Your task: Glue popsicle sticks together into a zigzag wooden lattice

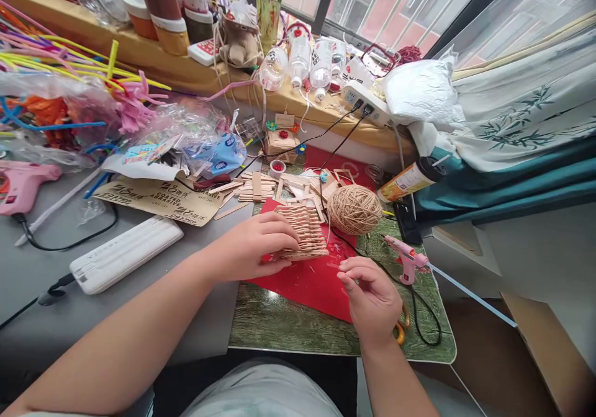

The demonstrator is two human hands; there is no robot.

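My left hand [261, 246] grips a small woven piece of twine and sticks [305, 231] above a red sheet [316, 286]. To its right, my right hand [372, 293] is raised over the sheet with thumb and index finger pinched together; anything between them is too small to make out. A ball of twine [354, 209] rests just behind the woven piece. Wooden craft sticks [256, 187] lie in a pile behind my left hand.
A pink glue gun [407, 259] with a long glue stick lies at the right, its cord curling near orange-handled scissors [400, 333]. A white power strip [126, 254] and sandpaper [162, 200] are at the left. A drink cup [412, 178] leans behind the glue gun.
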